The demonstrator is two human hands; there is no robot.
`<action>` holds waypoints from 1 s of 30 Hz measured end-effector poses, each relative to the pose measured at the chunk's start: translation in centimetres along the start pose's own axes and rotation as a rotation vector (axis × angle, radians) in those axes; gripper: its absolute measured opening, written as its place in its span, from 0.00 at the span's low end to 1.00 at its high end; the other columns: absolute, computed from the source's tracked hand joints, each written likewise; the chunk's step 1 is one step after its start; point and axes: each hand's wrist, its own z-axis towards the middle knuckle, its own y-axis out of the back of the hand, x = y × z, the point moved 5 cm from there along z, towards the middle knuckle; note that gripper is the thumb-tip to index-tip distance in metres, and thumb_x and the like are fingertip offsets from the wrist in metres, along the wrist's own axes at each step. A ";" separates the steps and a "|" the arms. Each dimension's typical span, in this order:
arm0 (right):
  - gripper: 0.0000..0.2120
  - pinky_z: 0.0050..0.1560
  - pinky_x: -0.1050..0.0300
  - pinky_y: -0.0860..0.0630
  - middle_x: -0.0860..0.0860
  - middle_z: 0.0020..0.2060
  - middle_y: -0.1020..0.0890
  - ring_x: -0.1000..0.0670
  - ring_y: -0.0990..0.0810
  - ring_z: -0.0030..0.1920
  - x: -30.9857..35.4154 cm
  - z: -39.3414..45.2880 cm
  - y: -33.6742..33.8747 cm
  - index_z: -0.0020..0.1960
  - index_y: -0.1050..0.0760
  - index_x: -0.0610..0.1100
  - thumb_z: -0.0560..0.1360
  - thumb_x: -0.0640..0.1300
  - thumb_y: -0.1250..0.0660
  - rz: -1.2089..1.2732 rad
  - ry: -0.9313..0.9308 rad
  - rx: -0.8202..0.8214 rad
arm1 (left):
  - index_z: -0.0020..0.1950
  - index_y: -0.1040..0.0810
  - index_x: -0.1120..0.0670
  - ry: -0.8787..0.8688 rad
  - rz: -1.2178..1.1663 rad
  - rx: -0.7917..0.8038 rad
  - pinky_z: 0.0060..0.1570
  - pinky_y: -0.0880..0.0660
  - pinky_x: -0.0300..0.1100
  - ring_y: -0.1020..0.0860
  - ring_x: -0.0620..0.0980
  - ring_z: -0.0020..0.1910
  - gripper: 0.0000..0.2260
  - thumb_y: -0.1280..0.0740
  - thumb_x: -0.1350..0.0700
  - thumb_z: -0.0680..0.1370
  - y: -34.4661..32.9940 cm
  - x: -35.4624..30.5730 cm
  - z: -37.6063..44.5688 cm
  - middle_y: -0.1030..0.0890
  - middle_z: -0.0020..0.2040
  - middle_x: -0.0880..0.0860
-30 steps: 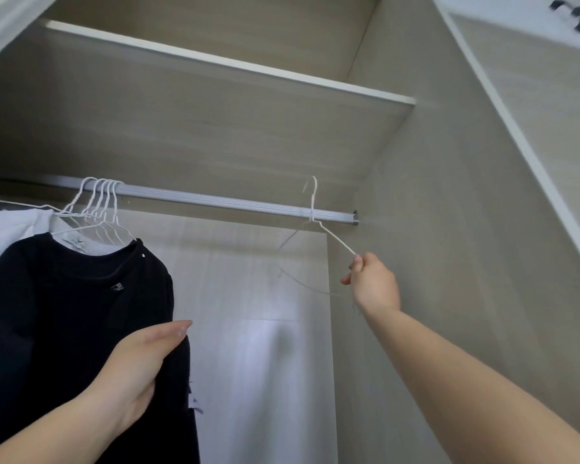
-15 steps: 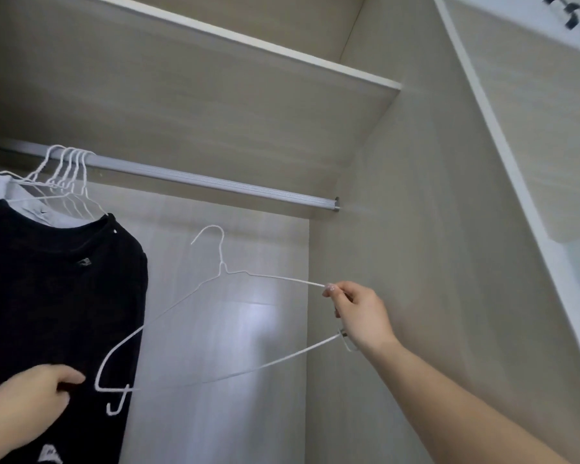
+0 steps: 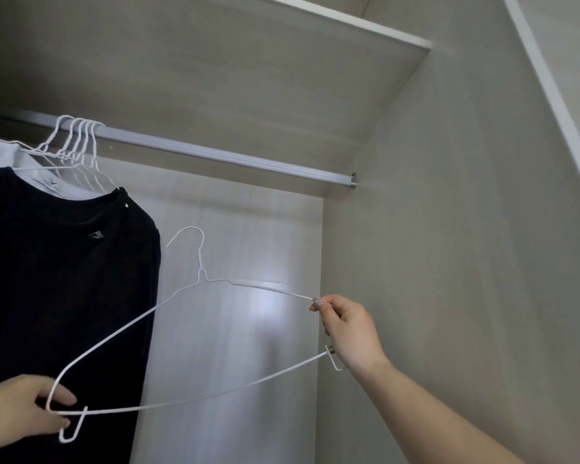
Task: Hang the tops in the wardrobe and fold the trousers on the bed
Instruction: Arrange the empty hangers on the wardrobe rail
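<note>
Inside the wardrobe (image 3: 449,229), below the silver rail (image 3: 215,154): an empty white wire hanger (image 3: 200,279) held level between two hands, right hand (image 3: 349,329) pinching one shoulder end, left hand (image 3: 24,413) gripping the other; a black top (image 3: 64,279) hanging at left among other white hangers (image 3: 77,142).

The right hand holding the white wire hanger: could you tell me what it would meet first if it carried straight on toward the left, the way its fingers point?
Probably the hanging black top, though depth is unclear.
</note>
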 end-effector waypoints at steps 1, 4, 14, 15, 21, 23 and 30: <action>0.12 0.20 0.68 0.34 0.60 0.21 0.28 0.59 0.32 0.23 -0.1 0.0 -0.1 0.37 0.22 0.50 0.78 0.45 0.37 0.001 -0.001 -0.003 | 0.36 0.15 0.48 0.013 -0.018 -0.010 0.40 0.22 0.47 0.17 0.52 0.35 0.18 0.19 0.52 0.48 0.5 -1.5 -1.5 0.15 0.35 0.51; 0.11 0.20 0.68 0.34 0.61 0.21 0.27 0.59 0.32 0.23 -0.3 0.1 -0.1 0.38 0.22 0.50 0.78 0.45 0.38 0.001 0.006 -0.006 | 0.33 0.15 0.49 -0.005 -0.025 -0.025 0.37 0.24 0.45 0.17 0.51 0.33 0.19 0.18 0.52 0.44 2.0 -5.6 -5.3 0.16 0.32 0.52; 0.11 0.20 0.67 0.32 0.60 0.22 0.26 0.57 0.32 0.23 -1.4 -0.1 -0.5 0.38 0.21 0.51 0.78 0.47 0.37 -0.017 0.007 -0.027 | 0.50 0.23 0.47 -0.015 0.070 0.094 0.28 0.25 0.40 0.19 0.50 0.27 0.19 0.28 0.62 0.62 3.1 -13.6 -11.4 0.16 0.32 0.54; 0.11 0.20 0.66 0.32 0.60 0.22 0.26 0.57 0.33 0.23 -1.5 -0.2 -0.5 0.38 0.21 0.51 0.78 0.47 0.37 -0.013 0.007 -0.029 | 0.50 0.23 0.48 -0.024 0.047 0.086 0.29 0.25 0.40 0.18 0.50 0.28 0.18 0.28 0.64 0.65 2.9 -14.0 -11.4 0.16 0.33 0.55; 0.11 0.20 0.66 0.33 0.58 0.21 0.27 0.57 0.34 0.23 -2.5 -0.7 0.0 0.38 0.21 0.50 0.78 0.46 0.37 -0.002 -0.002 -0.047 | 0.50 0.19 0.51 -0.053 -0.094 0.033 0.44 0.22 0.45 0.17 0.52 0.40 0.13 0.28 0.66 0.70 2.0 -16.2 -12.2 0.15 0.41 0.55; 0.11 0.20 0.66 0.33 0.57 0.20 0.28 0.57 0.34 0.23 -2.6 -1.1 -0.2 0.37 0.21 0.51 0.78 0.46 0.37 -0.005 -0.002 -0.038 | 0.49 0.18 0.50 -0.083 -0.153 0.034 0.49 0.22 0.45 0.16 0.52 0.43 0.11 0.26 0.64 0.70 1.6 -17.5 -12.6 0.15 0.41 0.52; 0.12 0.22 0.65 0.35 0.57 0.20 0.30 0.56 0.36 0.21 -2.7 -3.1 -2.3 0.37 0.23 0.51 0.78 0.45 0.38 0.018 0.017 0.006 | 0.46 0.16 0.48 -0.222 -0.364 -0.069 0.51 0.31 0.38 0.23 0.39 0.48 0.07 0.27 0.47 0.71 0.6 -22.2 -14.0 0.18 0.46 0.43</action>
